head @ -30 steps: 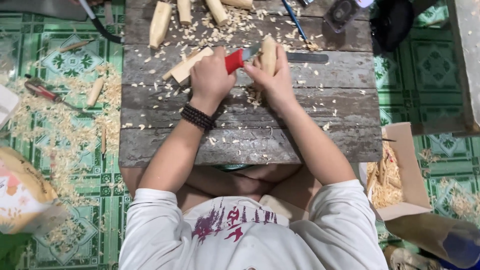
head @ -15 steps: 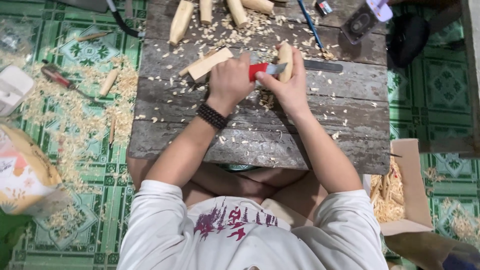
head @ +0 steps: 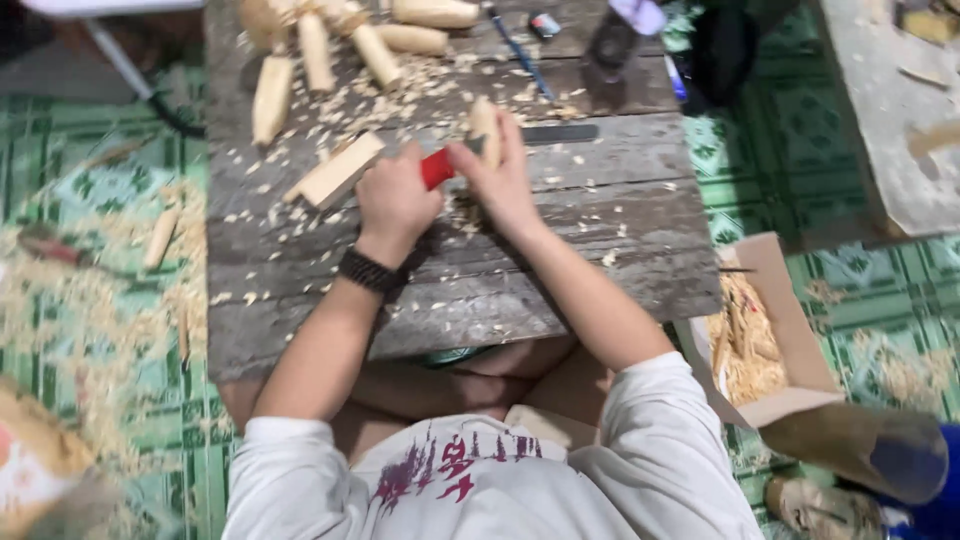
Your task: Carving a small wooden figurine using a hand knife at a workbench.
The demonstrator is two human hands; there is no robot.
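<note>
L hand [head: 395,205] is fisted tight round a red-handled knife [head: 437,168], fingers fully closed on the grip. R hand [head: 500,175] pinches a pale wooden peg [head: 486,125], fingers and thumb curled round it, holding it upright-ish on the bench just above the knife tip. Blade end is too blurred to tell if it's biting into the wood.

Progress, judging by what lies about: a fair bit looks done. At least five carved pegs [head: 272,98] sit in a loose group at the far end of the bench, rounded and tapered, approx the same shape as the one in hand. One squared wood block [head: 335,170] lies just beside the L hand, uncut by the look of it, so stock is left. Shavings [head: 440,85] everywhere (plenty of cutting, I'd say).

Surface: a weathered grey plank bench [head: 560,260], low, over the person's folded legs. A dark flat file [head: 555,133] lies just beyond the R hand, a blue pen [head: 515,45] further up.

Room: green patterned floor tiles [head: 870,300], curls heaped on the left side w/ a stray peg. An open cardboard box [head: 765,330] w/ shavings stands at the bench's right corner.
</note>
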